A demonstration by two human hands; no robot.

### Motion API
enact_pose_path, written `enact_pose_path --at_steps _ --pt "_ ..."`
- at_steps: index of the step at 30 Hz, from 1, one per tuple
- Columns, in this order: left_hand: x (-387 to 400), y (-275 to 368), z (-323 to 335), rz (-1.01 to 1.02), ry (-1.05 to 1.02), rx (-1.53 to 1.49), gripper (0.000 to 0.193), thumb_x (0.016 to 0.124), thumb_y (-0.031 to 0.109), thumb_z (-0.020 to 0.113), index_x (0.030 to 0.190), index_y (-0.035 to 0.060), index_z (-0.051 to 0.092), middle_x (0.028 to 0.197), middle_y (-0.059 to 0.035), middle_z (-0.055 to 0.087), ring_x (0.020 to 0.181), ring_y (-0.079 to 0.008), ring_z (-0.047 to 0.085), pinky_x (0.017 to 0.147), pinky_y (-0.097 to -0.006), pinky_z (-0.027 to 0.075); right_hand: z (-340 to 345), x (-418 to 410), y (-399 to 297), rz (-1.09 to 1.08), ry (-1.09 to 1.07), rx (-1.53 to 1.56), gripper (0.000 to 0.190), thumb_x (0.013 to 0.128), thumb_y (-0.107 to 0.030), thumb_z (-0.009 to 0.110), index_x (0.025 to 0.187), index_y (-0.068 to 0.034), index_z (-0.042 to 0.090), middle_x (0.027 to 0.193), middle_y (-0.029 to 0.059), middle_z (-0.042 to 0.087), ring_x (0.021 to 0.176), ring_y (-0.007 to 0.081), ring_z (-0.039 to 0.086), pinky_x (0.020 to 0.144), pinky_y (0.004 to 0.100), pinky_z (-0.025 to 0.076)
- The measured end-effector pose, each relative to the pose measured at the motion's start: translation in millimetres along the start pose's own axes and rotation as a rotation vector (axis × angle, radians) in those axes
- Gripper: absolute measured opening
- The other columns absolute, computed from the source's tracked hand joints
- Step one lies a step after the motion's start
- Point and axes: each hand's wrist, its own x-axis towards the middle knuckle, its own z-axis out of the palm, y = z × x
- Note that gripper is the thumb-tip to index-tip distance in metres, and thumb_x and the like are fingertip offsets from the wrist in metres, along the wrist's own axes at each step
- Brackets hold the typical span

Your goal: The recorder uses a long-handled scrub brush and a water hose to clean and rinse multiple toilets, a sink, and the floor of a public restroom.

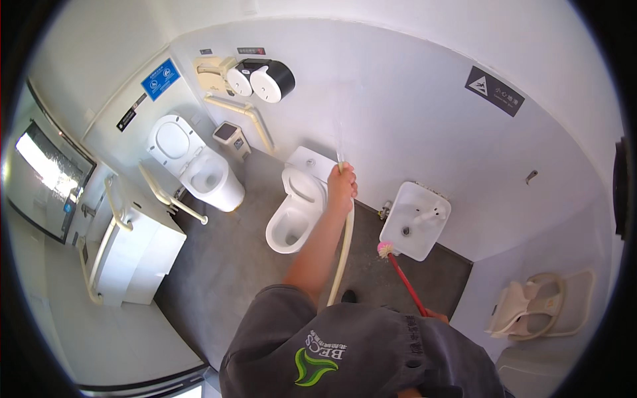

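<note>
My left hand (343, 186) is stretched forward, closed around a pale flexible hose (345, 248). Clear water seems to spray from the hose's end towards the wall. The hose hangs down past my forearm, in front of a small white toilet (293, 219). My right hand (436, 315), partly hidden by my grey shirt, holds the red handle of a toilet brush (408, 283). The brush's pink and cream head is at the near left edge of a white washbasin (417, 216), which has a tap and a drain.
At the left are a larger toilet (211, 179) with its lid up, grab rails (171, 199), a bin (231, 137) and a white cabinet (149, 253). Paper dispensers (271, 79) hang on the back wall. A folded child seat (532, 308) is on the right wall. Grey floor (214, 283) lies between.
</note>
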Motion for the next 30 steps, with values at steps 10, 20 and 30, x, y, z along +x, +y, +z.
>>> enact_pose_path --at_steps 10,20,30 --pt "-9.3 23.6 0.3 0.039 -0.057 0.025 0.012 0.08 0.02 0.043 0.076 0.0097 0.039 0.052 0.0039 0.03 0.039 -0.0045 0.026 0.034 -0.0187 0.021 -6.2 6.8 -90.9 -0.235 0.092 -0.018 0.035 0.076 -0.007 0.045 0.111 -0.008 0.043 0.057 -0.0007 0.042 0.041 0.0053 0.039 0.037 0.0195 0.034" --pt "8.3 61.3 -14.4 0.007 -0.106 0.194 0.014 0.081 0.02 0.043 0.074 0.0082 0.041 0.049 0.0024 0.033 0.034 -0.0048 0.025 0.03 -0.0203 0.02 24.9 75.7 -194.7 -0.422 0.097 -0.006 0.036 0.078 -0.008 0.042 0.114 -0.007 0.041 0.058 -0.0018 0.042 0.039 0.0033 0.035 0.036 0.0172 0.03" --pt "-14.5 31.5 -34.8 -0.159 -0.097 0.271 0.01 0.077 0.017 0.043 0.078 0.0068 0.041 0.051 0.0019 0.033 0.035 -0.005 0.027 0.03 -0.0195 0.022 31.4 146.8 -391.1 -0.753 0.069 -0.118 0.023 0.078 -0.012 0.042 0.098 -0.006 0.05 0.056 -0.0015 0.041 0.037 0.0044 0.034 0.033 0.0194 0.029"
